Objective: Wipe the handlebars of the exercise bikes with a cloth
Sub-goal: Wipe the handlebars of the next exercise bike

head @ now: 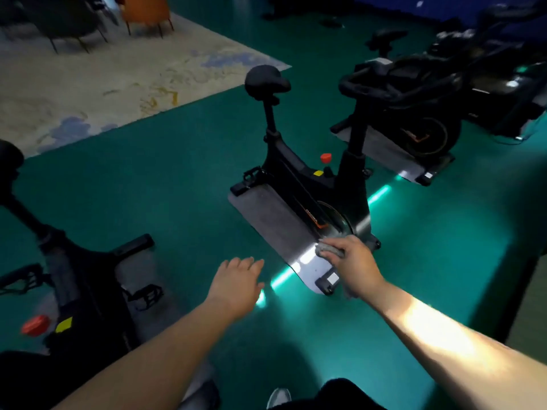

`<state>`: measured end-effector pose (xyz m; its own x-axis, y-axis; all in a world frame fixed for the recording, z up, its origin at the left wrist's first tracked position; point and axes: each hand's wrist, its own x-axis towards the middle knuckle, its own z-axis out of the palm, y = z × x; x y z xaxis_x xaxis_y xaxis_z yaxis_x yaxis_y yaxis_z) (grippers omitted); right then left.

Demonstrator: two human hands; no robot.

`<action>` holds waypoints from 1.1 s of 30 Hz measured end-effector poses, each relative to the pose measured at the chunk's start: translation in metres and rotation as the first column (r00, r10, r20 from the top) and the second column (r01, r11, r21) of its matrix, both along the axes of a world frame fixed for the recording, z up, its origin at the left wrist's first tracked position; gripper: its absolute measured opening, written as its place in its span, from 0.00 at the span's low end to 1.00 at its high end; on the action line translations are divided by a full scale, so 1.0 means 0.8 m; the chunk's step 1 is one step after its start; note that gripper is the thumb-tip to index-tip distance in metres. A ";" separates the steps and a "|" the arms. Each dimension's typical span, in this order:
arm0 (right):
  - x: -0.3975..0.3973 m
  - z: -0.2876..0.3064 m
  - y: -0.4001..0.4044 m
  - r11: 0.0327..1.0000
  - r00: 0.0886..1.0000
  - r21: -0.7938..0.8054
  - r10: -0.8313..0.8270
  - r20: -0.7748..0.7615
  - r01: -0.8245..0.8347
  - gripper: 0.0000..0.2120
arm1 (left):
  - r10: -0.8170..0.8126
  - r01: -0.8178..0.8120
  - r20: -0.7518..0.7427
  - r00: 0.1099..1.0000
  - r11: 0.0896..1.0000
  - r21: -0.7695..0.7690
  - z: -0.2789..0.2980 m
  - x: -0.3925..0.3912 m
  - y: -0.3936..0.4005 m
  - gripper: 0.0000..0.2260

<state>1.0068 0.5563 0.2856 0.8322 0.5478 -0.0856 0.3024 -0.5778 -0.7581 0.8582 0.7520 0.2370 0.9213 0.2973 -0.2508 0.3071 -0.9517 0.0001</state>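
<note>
Grey cloth (330,250) sits bunched in my right hand (352,266), fingers (337,252) curled round it; my left hand (236,281) hangs flat, holding nothing. The handlebars (381,88) of the middle bike (307,184) are well ahead, untouched, I judge. I'd step in, steady the post with my left, and wrap the cloth round each bar, not just dab.

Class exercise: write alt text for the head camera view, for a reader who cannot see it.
A person's right hand grips a grey cloth while the open left hand reaches forward, both above a teal floor. Ahead stands a black exercise bike with its handlebars untouched; more bikes stand around it.
</note>
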 end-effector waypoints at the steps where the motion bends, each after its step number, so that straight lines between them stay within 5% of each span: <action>1: 0.011 -0.003 0.017 0.999 0.999 0.000 0.043 -0.009 -0.043 0.12 | 0.039 -0.039 -0.005 0.999 0.999 0.002 -0.001 0.001 0.012 0.26; 9: 0.103 -0.025 0.179 0.899 0.900 -0.103 0.433 0.058 -0.426 0.13 | 0.389 -0.389 -0.014 0.921 0.921 0.003 -0.008 0.008 0.086 0.25; 16: 0.155 -0.044 0.302 0.684 0.687 -0.141 0.726 0.030 -0.716 0.13 | 0.702 -0.702 -0.005 0.712 0.712 -0.017 -0.014 0.010 0.101 0.25; 33: 0.013 -0.038 0.508 0.181 0.185 -0.062 0.980 -0.072 -0.982 0.12 | 0.981 -0.981 -0.007 0.196 0.195 -0.014 -0.020 -0.081 0.127 0.25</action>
<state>1.0170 0.9630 0.2553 -0.3799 0.9075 -0.1794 0.6591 0.1295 -0.7408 0.7935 0.8536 0.2207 -0.1082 0.9591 -0.2617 0.9933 0.1152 0.0115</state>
